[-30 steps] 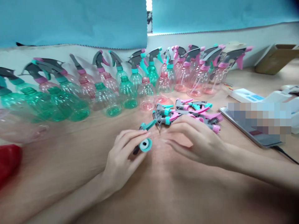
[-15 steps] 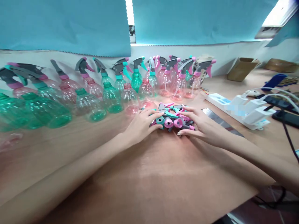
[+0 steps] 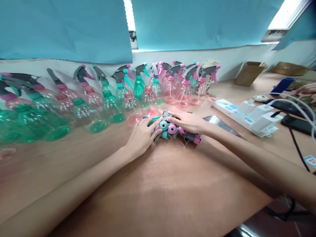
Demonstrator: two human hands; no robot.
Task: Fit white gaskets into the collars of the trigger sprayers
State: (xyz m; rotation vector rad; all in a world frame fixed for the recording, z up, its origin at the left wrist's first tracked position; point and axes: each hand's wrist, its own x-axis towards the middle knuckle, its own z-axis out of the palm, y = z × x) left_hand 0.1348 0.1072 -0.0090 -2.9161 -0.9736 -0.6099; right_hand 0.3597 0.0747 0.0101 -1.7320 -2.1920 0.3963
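A heap of loose spray-trigger heads (image 3: 172,130), grey with teal or pink collars, lies on the brown table (image 3: 160,191). My left hand (image 3: 142,136) rests against the heap's left side, fingers stretched over the nearest heads. My right hand (image 3: 189,122) lies flat on top of the heap, fingers spread towards the left. Neither hand lifts a piece clear. Behind the heap stand rows of clear teal and pink bottles (image 3: 111,107), some fitted with triggers (image 3: 172,82), others uncapped.
A dark tablet (image 3: 222,124) lies right of the heap. Farther right are a white power strip (image 3: 237,110) with adapters, cables and phones. A cardboard box (image 3: 248,73) stands by the wall. Another person's hand (image 3: 306,89) shows at the far right edge.
One second ago my left hand held a teal-collared trigger head; both hands then went to the heap. Since half a second ago, my right hand slid left on top of it.
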